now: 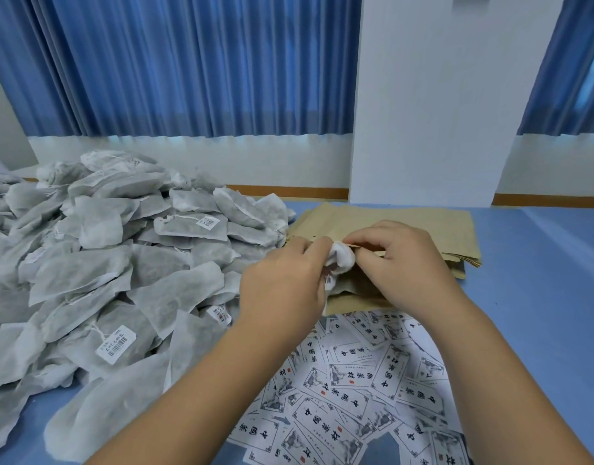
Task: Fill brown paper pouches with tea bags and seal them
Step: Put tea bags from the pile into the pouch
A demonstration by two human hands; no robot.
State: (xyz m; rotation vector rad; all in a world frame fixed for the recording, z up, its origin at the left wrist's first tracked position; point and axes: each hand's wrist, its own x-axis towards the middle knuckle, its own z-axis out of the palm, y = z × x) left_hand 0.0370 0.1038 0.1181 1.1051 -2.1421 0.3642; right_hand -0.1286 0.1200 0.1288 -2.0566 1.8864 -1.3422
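My left hand (285, 283) grips a white tea bag (342, 258), whose bunched top shows between both hands. My right hand (403, 263) pinches the edge of a brown paper pouch (352, 298) that lies under the hands, with the tea bag partly inside its mouth. Behind the hands lies a stack of flat brown pouches (406, 226). A big heap of grey-white tea bags (114, 263) with barcode tags covers the table's left side.
Several white printed labels (356, 380) with black characters are spread in front of the pouches, between my forearms. The table has a blue cover (540, 297). A white pillar (440, 112) and blue curtains stand behind.
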